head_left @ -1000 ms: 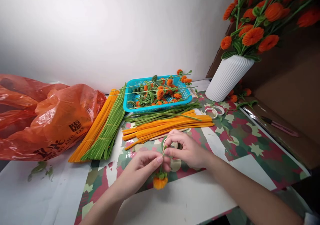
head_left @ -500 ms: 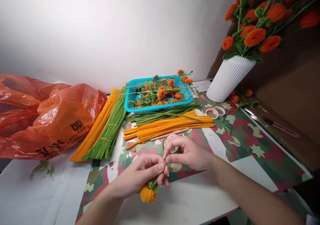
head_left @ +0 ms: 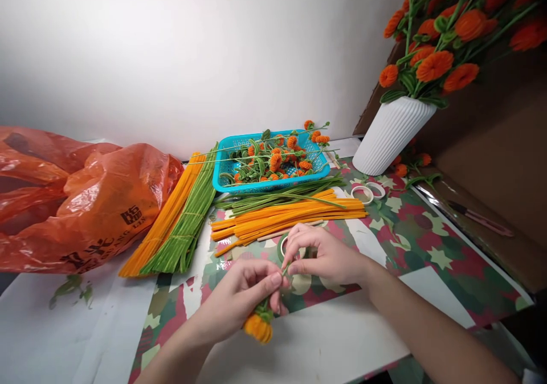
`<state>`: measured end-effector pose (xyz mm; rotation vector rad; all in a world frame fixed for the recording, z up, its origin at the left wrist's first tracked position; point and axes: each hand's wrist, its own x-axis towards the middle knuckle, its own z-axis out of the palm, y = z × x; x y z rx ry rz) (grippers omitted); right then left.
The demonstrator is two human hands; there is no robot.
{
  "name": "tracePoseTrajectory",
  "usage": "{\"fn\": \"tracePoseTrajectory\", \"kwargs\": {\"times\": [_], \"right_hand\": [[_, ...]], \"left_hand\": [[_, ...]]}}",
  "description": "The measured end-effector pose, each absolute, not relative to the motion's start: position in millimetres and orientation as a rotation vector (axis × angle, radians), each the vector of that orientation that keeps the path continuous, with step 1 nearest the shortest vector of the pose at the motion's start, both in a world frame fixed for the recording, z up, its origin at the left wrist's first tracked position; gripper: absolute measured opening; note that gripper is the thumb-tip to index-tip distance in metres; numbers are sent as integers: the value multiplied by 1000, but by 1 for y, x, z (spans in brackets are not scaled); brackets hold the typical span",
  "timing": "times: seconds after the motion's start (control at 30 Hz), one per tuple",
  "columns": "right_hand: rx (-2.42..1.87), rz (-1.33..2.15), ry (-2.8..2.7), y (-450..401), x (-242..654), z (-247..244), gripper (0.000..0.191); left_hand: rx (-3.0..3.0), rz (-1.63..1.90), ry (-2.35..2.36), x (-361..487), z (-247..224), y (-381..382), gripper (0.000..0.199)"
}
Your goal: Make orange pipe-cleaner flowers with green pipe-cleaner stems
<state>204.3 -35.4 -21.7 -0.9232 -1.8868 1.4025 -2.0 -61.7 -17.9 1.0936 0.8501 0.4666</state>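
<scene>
A yellow-orange fuzzy flower [head_left: 258, 328] with small green leaves at its base hangs head down under my left hand [head_left: 243, 293]. The thumb and fingers of that hand are pinched on its thin green stem. Just to the right, my right hand [head_left: 320, 256] pinches the same stem close to the left fingertips. A roll of green tape [head_left: 281, 248] lies partly hidden behind my right hand. Yellow-orange fuzzy stems [head_left: 299, 214] lie in a pile beyond both hands.
A blue basket [head_left: 273, 188] holds small orange flowers. Orange and green stem bundles [head_left: 182, 219] lie beside a red plastic bag [head_left: 106, 201]. A white vase [head_left: 391, 136] of orange flowers, white tape rings [head_left: 362, 195] and a pink cutter [head_left: 487, 221] are at the right.
The flower has turned and shifted slightly right. My hands have shifted a little, with the right fingers slightly higher; the fingers of both remain pinched at the stem.
</scene>
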Motion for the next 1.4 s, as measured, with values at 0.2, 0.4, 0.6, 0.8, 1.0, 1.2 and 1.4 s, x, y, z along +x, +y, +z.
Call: {"fn": "tracePoseTrajectory", "kwargs": {"times": [0.2, 0.4, 0.6, 0.8, 1.0, 1.2, 1.4], "right_hand": [[-891, 1380, -1958, -37, 202, -21, 8], [-1070, 1226, -1918, -39, 196, -22, 8], [-1038, 1224, -1931, -41, 197, -20, 3], [-1006, 1209, -1952, -41, 199, -20, 7], [-1102, 1173, -1936, -40, 197, -21, 9], [-1041, 1203, -1995, -40, 198, -19, 6], [-1029, 1110, -2108, -43, 200, -16, 9]], "left_hand": [[980, 312, 732, -4, -20, -61, 33], [1456, 602, 1138, 4, -14, -57, 23], [1150, 449, 889, -4, -17, -57, 34], [1206, 488, 943, -1, -18, -57, 29], [1514, 527, 1084, 1, -12, -56, 32], [1117, 428, 908, -7, -18, -55, 37], [1241, 433, 993, -5, -15, -58, 30]]}}
